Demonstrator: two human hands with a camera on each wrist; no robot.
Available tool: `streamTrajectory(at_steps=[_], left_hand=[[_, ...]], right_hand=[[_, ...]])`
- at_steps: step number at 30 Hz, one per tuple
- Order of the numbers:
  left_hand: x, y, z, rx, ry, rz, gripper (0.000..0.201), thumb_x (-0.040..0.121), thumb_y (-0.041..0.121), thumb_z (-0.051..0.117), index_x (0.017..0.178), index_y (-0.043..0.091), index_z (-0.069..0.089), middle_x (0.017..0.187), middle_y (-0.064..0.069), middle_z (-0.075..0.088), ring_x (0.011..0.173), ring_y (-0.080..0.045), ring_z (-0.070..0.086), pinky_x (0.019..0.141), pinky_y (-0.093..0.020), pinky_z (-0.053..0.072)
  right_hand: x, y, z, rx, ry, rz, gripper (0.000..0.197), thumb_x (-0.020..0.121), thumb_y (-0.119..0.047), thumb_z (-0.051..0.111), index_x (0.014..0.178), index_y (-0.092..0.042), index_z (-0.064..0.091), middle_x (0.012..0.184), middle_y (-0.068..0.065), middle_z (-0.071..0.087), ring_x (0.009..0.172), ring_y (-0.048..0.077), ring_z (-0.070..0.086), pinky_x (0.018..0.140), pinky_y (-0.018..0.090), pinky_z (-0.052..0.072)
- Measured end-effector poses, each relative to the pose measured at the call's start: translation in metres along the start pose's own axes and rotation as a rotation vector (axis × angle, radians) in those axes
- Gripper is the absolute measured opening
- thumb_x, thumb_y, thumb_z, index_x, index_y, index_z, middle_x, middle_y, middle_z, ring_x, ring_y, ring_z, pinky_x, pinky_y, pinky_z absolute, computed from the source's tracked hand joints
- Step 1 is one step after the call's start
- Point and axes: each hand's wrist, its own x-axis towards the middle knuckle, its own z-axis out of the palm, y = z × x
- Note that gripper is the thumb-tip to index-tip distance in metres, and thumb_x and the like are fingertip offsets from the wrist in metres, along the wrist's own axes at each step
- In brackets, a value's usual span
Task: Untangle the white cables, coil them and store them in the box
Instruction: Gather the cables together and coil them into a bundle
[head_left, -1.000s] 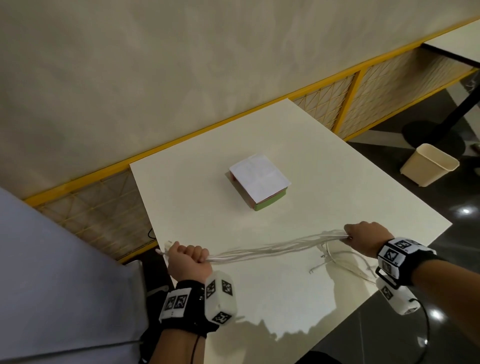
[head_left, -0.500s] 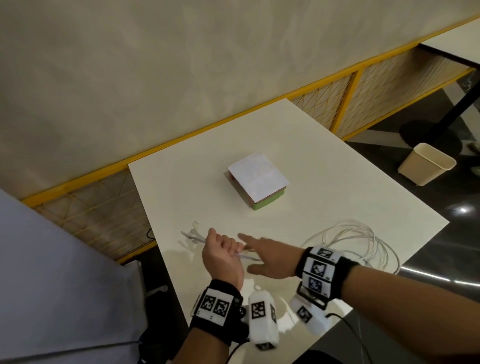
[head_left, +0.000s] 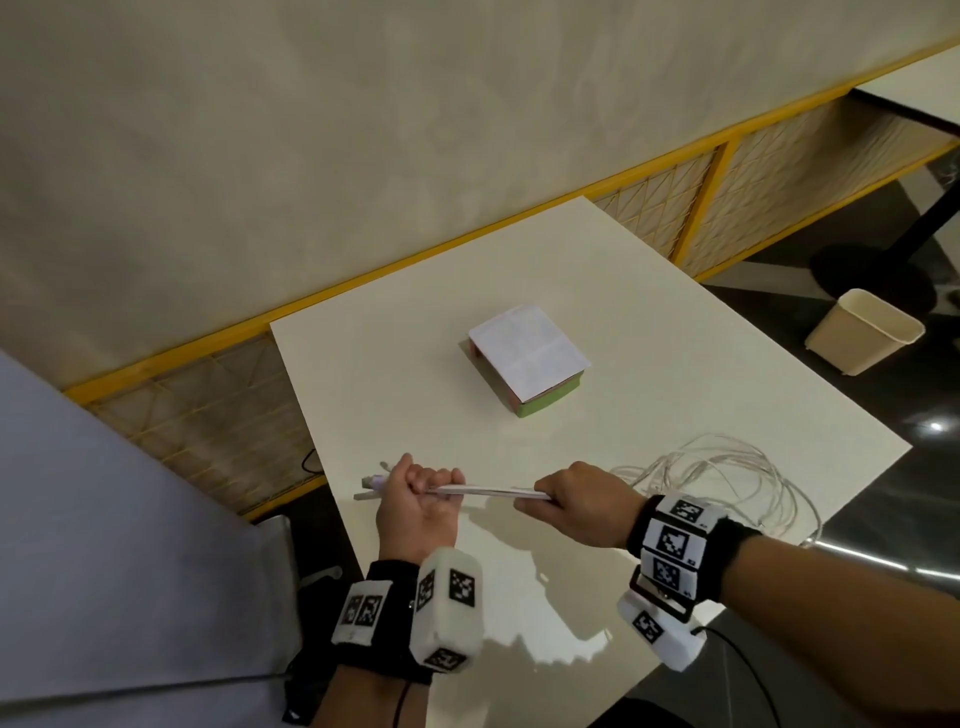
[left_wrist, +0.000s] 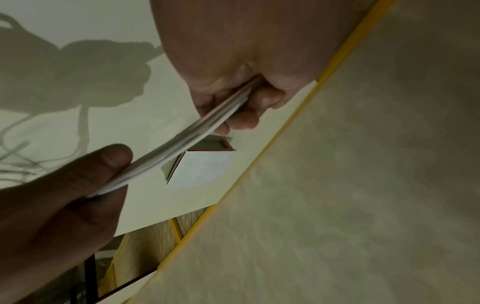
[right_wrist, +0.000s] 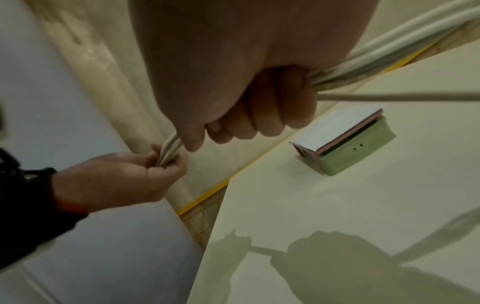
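Observation:
A bundle of white cables runs taut between my two hands over the near part of the white table. My left hand grips it in a fist, and connector ends stick out to the left. My right hand grips the same bundle a short way to the right. The slack cable loops lie on the table by its right edge. The box, green with a white lid on top, sits at the table's middle. The wrist views show the left-hand fingers and right-hand fingers curled round the cables.
A beige waste bin stands on the dark floor to the right. A yellow rail with mesh panels runs along the wall behind the table. The loops reach close to the table's right edge. A second table is at the far right.
The hands were far apart with the bundle stretched. The right hand let go, came next to the left hand, and now grips the bundle again close by. The slack dropped into loops.

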Motion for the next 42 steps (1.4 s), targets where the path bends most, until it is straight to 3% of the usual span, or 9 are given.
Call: streamTrajectory(at_steps=[5,10,13,16,22,25,28,34,42], left_hand=[[0.004,-0.007,-0.021,0.14,0.048,-0.07,0.027,0.092,0.028,0.056,0.07,0.015,0.051,0.06,0.002,0.06,0.057,-0.013,0.064,0.068,-0.034,0.054],[0.003,0.005,-0.029,0.453,0.148,-0.073,0.021,0.088,0.031,0.062,0.082,0.014,0.052,0.093,-0.006,0.054,0.084,-0.017,0.058,0.079,-0.039,0.051],[0.006,0.011,-0.034,0.703,0.172,0.108,0.017,0.094,0.025,0.054,0.109,0.018,0.059,0.122,-0.007,0.049,0.111,-0.023,0.048,0.079,-0.039,0.043],[-0.001,0.007,-0.029,0.78,-0.058,0.391,0.037,0.1,0.013,0.04,0.135,0.018,0.047,0.135,-0.003,0.055,0.128,-0.015,0.049,0.093,-0.034,0.042],[-0.013,-0.028,-0.002,1.238,-0.622,0.41,0.05,0.079,0.05,0.056,0.121,0.024,0.058,0.114,0.003,0.067,0.106,-0.01,0.061,0.085,-0.024,0.048],[-0.014,-0.038,0.004,1.298,-0.57,0.402,0.022,0.095,0.033,0.052,0.095,0.014,0.063,0.091,-0.003,0.071,0.086,-0.008,0.068,0.069,-0.024,0.047],[-0.022,-0.041,0.006,1.177,-0.526,0.299,0.035,0.101,0.02,0.037,0.071,0.008,0.05,0.075,-0.022,0.058,0.056,-0.006,0.064,0.052,-0.02,0.047],[-0.025,-0.045,0.01,0.962,-0.483,0.217,0.034,0.102,0.025,0.036,0.073,0.009,0.044,0.045,0.007,0.033,0.037,-0.012,0.036,0.05,-0.032,0.05],[-0.023,-0.048,0.015,0.901,-0.381,0.253,0.032,0.085,0.012,0.068,0.074,0.012,0.038,0.049,-0.003,0.033,0.035,-0.014,0.024,0.04,-0.021,0.024]], right_hand=[[-0.009,-0.006,-0.016,-0.099,-0.041,-0.032,0.047,0.095,-0.05,0.035,0.065,-0.014,0.044,0.051,-0.004,0.037,0.06,0.024,0.041,0.058,0.03,0.029],[-0.011,-0.013,-0.039,-0.159,-0.075,-0.078,0.047,0.096,-0.048,0.034,0.061,-0.016,0.04,0.051,-0.004,0.037,0.061,0.027,0.042,0.058,0.032,0.032],[-0.007,-0.018,-0.056,-0.165,-0.081,-0.084,0.05,0.095,-0.048,0.035,0.065,-0.01,0.045,0.051,-0.003,0.039,0.06,0.026,0.043,0.06,0.035,0.037],[-0.005,-0.018,-0.069,-0.167,-0.104,-0.087,0.051,0.095,-0.048,0.038,0.062,-0.01,0.043,0.051,-0.002,0.041,0.058,0.024,0.043,0.06,0.033,0.036],[-0.002,-0.019,-0.089,-0.075,-0.123,-0.077,0.049,0.094,-0.045,0.042,0.054,-0.018,0.034,0.049,-0.003,0.036,0.045,0.012,0.034,0.051,0.024,0.03],[-0.002,-0.018,-0.098,0.02,-0.099,-0.065,0.048,0.095,-0.039,0.046,0.054,-0.016,0.032,0.052,-0.003,0.03,0.047,0.012,0.028,0.05,0.023,0.028],[0.0,-0.01,-0.105,0.138,-0.045,-0.023,0.048,0.093,-0.041,0.047,0.06,-0.01,0.034,0.057,0.004,0.028,0.056,0.018,0.027,0.054,0.028,0.025],[0.007,0.0,-0.09,0.359,0.055,0.092,0.049,0.092,-0.042,0.049,0.059,-0.012,0.031,0.05,-0.004,0.023,0.045,0.012,0.021,0.047,0.023,0.022],[0.012,-0.017,-0.043,0.882,-0.045,0.237,0.023,0.085,-0.026,0.032,0.066,-0.016,0.038,0.049,-0.006,0.037,0.045,0.013,0.026,0.047,0.026,0.024]])
